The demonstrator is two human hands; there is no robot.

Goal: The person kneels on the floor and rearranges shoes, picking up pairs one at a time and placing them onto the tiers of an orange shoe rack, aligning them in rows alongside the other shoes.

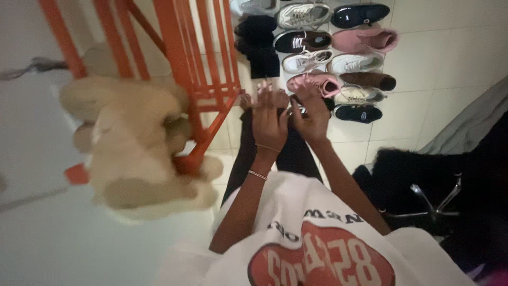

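My two hands meet in front of me above my black trousers (296,156). My left hand (269,119), with thin bracelets on its wrist, has its fingers stretched straight and presses against my right hand (313,115). The fingers of my right hand curl around a small dark thing (297,109) between the hands; it is too blurred to tell what it is or whether it is gripped. Just beyond my fingertips lies a pink sneaker (316,82).
Several shoes stand in rows on the pale tiled floor (450,47), among them a white sneaker (355,63) and a dark blue one (357,113). An orange metal frame (203,63) rises at the left with a beige plush bear (135,143) beside it. A black swivel chair (423,185) stands at the right.
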